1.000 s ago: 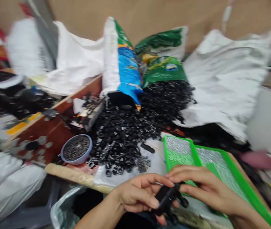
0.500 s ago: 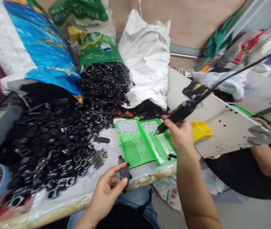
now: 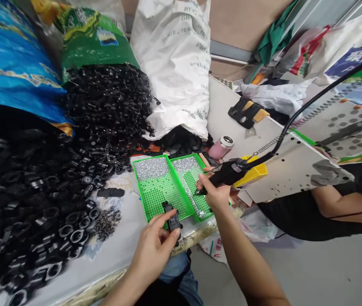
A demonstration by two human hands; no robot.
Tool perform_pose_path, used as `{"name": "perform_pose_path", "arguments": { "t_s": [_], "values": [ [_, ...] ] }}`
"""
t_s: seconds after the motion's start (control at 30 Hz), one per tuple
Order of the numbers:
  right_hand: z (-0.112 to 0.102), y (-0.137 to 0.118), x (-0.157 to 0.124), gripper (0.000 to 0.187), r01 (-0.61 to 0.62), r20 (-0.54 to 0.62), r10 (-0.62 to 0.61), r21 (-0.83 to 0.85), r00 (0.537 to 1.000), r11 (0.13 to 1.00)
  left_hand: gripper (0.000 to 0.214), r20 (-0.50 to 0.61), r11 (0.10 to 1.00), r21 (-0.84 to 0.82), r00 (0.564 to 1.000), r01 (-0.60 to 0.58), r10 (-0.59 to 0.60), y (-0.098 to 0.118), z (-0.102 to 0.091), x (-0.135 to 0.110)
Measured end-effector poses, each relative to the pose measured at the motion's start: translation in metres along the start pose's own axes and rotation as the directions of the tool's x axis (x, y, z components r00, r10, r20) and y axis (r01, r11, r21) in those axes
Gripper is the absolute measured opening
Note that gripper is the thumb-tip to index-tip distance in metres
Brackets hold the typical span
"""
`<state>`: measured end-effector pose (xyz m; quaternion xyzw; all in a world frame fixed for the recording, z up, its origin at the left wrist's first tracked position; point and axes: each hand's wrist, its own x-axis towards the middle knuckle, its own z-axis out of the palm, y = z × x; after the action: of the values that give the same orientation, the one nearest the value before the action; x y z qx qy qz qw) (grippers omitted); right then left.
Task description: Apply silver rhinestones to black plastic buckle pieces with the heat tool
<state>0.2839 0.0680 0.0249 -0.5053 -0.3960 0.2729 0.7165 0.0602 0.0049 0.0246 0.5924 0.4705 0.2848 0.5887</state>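
Note:
Between the thumb and fingers of my left hand [image 3: 155, 242] is a small black plastic part [image 3: 172, 220], held over the near edge of the left green tray [image 3: 145, 208]. My right hand [image 3: 217, 193] is wrapped round a black corded electric screwdriver [image 3: 223, 176]. Its tip points down and left, over the right green tray [image 3: 208, 216]. Small silvery pieces [image 3: 152, 168] are heaped at the far end of both trays, and some lie in a line down the right one.
Loose black parts [image 3: 40, 204] cover the left side, with small screws [image 3: 107, 223] beside them. Behind stand a green bag [image 3: 98, 46] and a white sack [image 3: 174, 63]. A pink flask [image 3: 221, 147] and a yellow bin [image 3: 254, 170] are at right, near another person's arm [image 3: 327, 202].
The view has shifted, bringing the pink flask into sight. My left hand has brought the black part up over the tray edge. The screwdriver has tilted flatter, its tip lower over the right tray.

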Motion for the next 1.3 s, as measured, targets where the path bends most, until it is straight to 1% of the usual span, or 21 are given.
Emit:
{"name": "perform_pose_path", "arguments": {
  "t_s": [0.13, 0.23, 0.37, 0.47, 0.57, 0.63, 0.7, 0.73, 0.8, 0.87, 0.93, 0.97, 1.03, 1.13, 1.23, 1.3],
  "values": [
    [0.002, 0.008, -0.003, 0.034, -0.010, -0.035, 0.011, 0.009, 0.999, 1.000, 0.049, 0.006, 0.999, 0.044, 1.000, 0.013, -0.014, -0.001, 0.001, 0.000],
    [0.002, 0.008, -0.003, 0.033, -0.011, -0.054, 0.012, 0.014, 0.998, 1.000, 0.049, 0.017, 0.998, 0.060, 1.000, 0.015, -0.016, 0.001, 0.001, 0.000],
    [0.004, 0.009, -0.004, 0.034, -0.022, -0.051, 0.023, 0.018, 0.998, 1.000, 0.051, 0.033, 0.998, 0.065, 0.999, 0.027, -0.030, 0.004, 0.000, 0.002],
    [0.006, 0.009, -0.004, 0.035, -0.013, -0.081, 0.013, -0.001, 0.997, 1.000, 0.051, 0.023, 0.997, 0.068, 0.999, 0.024, -0.026, 0.004, 0.000, 0.003],
    [0.007, -0.002, -0.005, 0.032, -0.008, -0.097, 0.004, -0.045, 0.995, 0.999, 0.051, 0.014, 0.997, 0.068, 1.000, 0.027, -0.028, 0.004, 0.001, 0.004],
    [0.009, -0.019, -0.009, 0.028, 0.016, -0.095, -0.019, -0.035, 0.995, 0.999, 0.051, 0.017, 0.997, 0.069, 0.999, 0.035, -0.036, 0.005, 0.002, 0.004],
    [0.013, -0.040, -0.019, 0.023, 0.050, -0.038, -0.048, 0.043, 0.998, 0.998, 0.051, 0.021, 0.997, 0.072, 0.999, 0.035, -0.037, 0.006, 0.002, 0.005],
    [0.016, -0.050, -0.026, 0.021, 0.057, 0.018, -0.059, 0.092, 0.998, 0.994, 0.051, 0.019, 0.997, 0.073, 0.999, 0.031, -0.033, 0.006, 0.003, 0.005],
    [0.023, -0.066, -0.041, 0.020, 0.033, 0.156, -0.058, 0.159, 0.986, 0.987, 0.050, 0.015, 0.997, 0.079, 1.000, 0.021, -0.022, 0.006, 0.003, 0.004],
    [0.030, -0.073, -0.056, 0.021, -0.007, 0.267, -0.037, 0.161, 0.963, 0.987, 0.049, 0.011, 0.996, 0.090, 1.000, 0.013, -0.014, 0.006, 0.003, 0.004],
    [0.035, -0.073, -0.066, 0.021, -0.041, 0.322, -0.005, 0.138, 0.947, 0.990, 0.048, 0.008, 0.995, 0.100, 1.000, 0.008, -0.009, 0.007, 0.004, 0.004],
    [0.036, -0.072, -0.069, 0.021, -0.050, 0.328, 0.004, 0.133, 0.945, 0.990, 0.047, 0.008, 0.995, 0.102, 1.000, 0.005, -0.006, 0.007, 0.004, 0.004],
    [0.038, -0.070, -0.072, 0.021, -0.053, 0.317, 0.006, 0.138, 0.948, 0.989, 0.047, 0.007, 0.995, 0.095, 1.000, -0.002, 0.001, 0.008, 0.004, 0.004],
    [0.035, -0.072, -0.068, 0.022, -0.017, 0.270, -0.021, 0.140, 0.963, 0.990, 0.048, 0.010, 0.997, 0.076, 1.000, 0.000, -0.001, 0.009, 0.005, 0.003],
    [0.025, -0.073, -0.051, 0.021, 0.039, 0.150, -0.047, 0.054, 0.988, 0.998, 0.049, 0.011, 0.998, 0.059, 1.000, 0.018, -0.019, 0.009, 0.003, 0.000],
    [0.015, -0.068, -0.031, 0.021, 0.061, 0.073, -0.058, -0.042, 0.996, 0.997, 0.050, 0.024, 0.999, 0.042, 0.999, 0.034, -0.035, 0.009, 0.002, -0.002]
  ]
}}
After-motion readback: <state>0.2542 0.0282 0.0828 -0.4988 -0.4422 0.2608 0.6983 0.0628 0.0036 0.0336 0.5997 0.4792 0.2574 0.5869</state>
